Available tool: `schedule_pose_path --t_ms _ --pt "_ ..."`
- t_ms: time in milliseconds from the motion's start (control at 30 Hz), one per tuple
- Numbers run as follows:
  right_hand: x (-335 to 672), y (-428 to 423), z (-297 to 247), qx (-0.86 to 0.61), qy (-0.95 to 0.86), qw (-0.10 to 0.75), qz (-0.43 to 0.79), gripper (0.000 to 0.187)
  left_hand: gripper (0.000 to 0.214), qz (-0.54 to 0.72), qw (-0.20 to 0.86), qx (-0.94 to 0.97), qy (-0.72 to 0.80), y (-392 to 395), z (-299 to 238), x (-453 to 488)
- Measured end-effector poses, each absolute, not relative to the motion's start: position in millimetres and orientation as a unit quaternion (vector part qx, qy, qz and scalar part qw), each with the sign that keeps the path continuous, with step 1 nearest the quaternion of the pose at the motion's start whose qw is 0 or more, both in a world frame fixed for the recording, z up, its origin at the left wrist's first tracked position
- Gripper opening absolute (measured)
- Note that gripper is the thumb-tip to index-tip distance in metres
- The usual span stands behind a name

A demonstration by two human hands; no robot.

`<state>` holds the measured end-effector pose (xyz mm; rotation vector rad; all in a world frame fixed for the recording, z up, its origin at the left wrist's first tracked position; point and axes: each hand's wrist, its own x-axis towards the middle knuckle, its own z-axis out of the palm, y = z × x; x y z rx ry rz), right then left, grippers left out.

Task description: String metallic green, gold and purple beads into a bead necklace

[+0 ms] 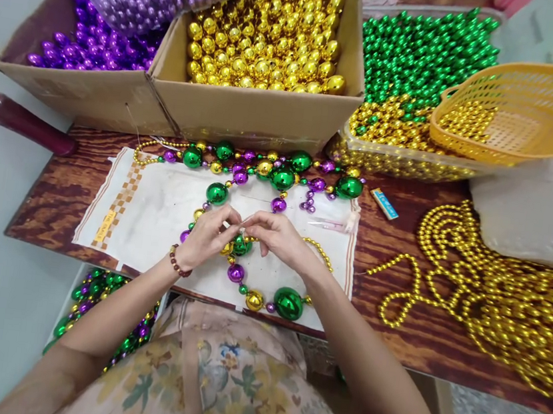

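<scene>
My left hand and my right hand meet over a white cloth, thumbs and forefingers pinched close together. A thin pale string seems to run between the fingertips; it is too fine to be sure. Just beneath the fingers lies a bead strand, with a green ball, a purple ball and a large green ball on it. Part of that strand is hidden by my hands. Farther back, more strung green, gold and purple balls stretch across the cloth. Thread snips rest to the right.
Cardboard boxes of purple beads and gold beads stand behind. A tub of green beads carries a yellow basket. Gold bead strands cover the right side. A small blue packet and a maroon bottle-like object flank the cloth.
</scene>
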<state>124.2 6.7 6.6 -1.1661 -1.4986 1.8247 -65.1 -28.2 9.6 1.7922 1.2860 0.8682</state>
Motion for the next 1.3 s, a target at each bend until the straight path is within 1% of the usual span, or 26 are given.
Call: schedule_pose_path --t_ms 67,200,267,367,467,567,600,633,700,767,800,867,933,1000,1100,1300 --pt "124 9 5 -0.429 -0.522 0.244 0.696 0.011 0.01 0.358 0.327 0.718 0.5 -27 4 -64" --pt "122 15 2 -0.425 -0.506 0.236 0.712 0.016 0.01 0.399 0.264 0.732 0.484 -27 -6 -60" --pt "120 17 2 -0.429 -0.515 0.228 0.705 0.017 0.01 0.416 0.241 0.739 0.472 -27 -7 -58" --pt "115 18 3 -0.453 -0.55 0.205 0.671 0.014 0.01 0.43 0.229 0.743 0.46 -27 -9 -56" --pt "120 16 7 -0.488 -0.587 0.211 0.61 0.01 0.009 0.446 0.264 0.712 0.474 -28 -13 -57" --pt "141 11 11 -0.56 -0.644 0.274 0.443 0.009 0.007 0.472 0.343 0.633 0.509 -27 -16 -59" --pt "151 9 12 -0.57 -0.65 0.3 0.404 0.008 0.008 0.48 0.375 0.602 0.516 -27 -17 -59" --pt "160 5 12 -0.563 -0.643 0.328 0.403 0.007 0.01 0.486 0.409 0.572 0.519 -26 -16 -59" --pt "174 -3 12 -0.509 -0.581 0.396 0.497 0.005 0.016 0.49 0.48 0.511 0.518 -23 -14 -59" --pt "179 -14 10 -0.429 -0.473 0.462 0.615 0.009 0.024 0.489 0.551 0.446 0.508 -20 -11 -60" --pt "177 -19 8 -0.393 -0.417 0.485 0.661 0.012 0.028 0.489 0.585 0.413 0.499 -19 -10 -60" --pt "169 -27 2 -0.339 -0.336 0.499 0.723 0.016 0.033 0.493 0.64 0.353 0.473 -18 -7 -61" --pt "160 -32 -7 -0.316 -0.307 0.498 0.747 0.017 0.036 0.502 0.672 0.307 0.449 -17 -5 -62" --pt "153 -32 -17 -0.323 -0.31 0.499 0.742 0.015 0.038 0.512 0.684 0.283 0.436 -16 -3 -62" --pt "154 -29 -28 -0.356 -0.37 0.489 0.705 0.015 0.036 0.501 0.676 0.322 0.434 -14 -3 -63" --pt "169 -20 -24 -0.403 -0.58 0.36 0.61 0.017 0.025 0.391 0.62 0.494 0.468 -9 -5 -66"
